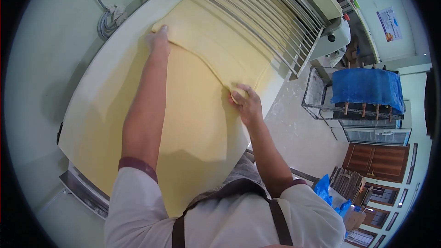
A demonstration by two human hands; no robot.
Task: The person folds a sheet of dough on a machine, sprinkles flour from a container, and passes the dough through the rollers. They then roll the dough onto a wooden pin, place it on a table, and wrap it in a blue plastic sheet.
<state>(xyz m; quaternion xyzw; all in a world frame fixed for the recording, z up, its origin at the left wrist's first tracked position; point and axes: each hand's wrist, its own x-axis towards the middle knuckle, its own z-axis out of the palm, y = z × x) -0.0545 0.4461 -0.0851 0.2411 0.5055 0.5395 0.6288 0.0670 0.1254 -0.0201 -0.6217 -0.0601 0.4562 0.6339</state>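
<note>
Pale yellow dough sheet (197, 124) lies on the white surface (102, 55), its near part flat in front of the apron (241, 188); farther up, a top layer overlaps it, lip running slantwise between the hands. Right hand (249, 106): fingers clamped on the lip's near corner. Left hand (159, 40): thumb on top at the far corner, fingers look clamped on the dough, undersides hidden. Judgement: both corners want level, even tension, light grip, no dig-in, or the lip may stretch or crease. Edges: bare strip of surface left of the dough, narrower one on the right, floor (298, 105) beyond. Room looks open toward the body, tighter ahead, where the metal bars (239, 18) span the dough
</note>
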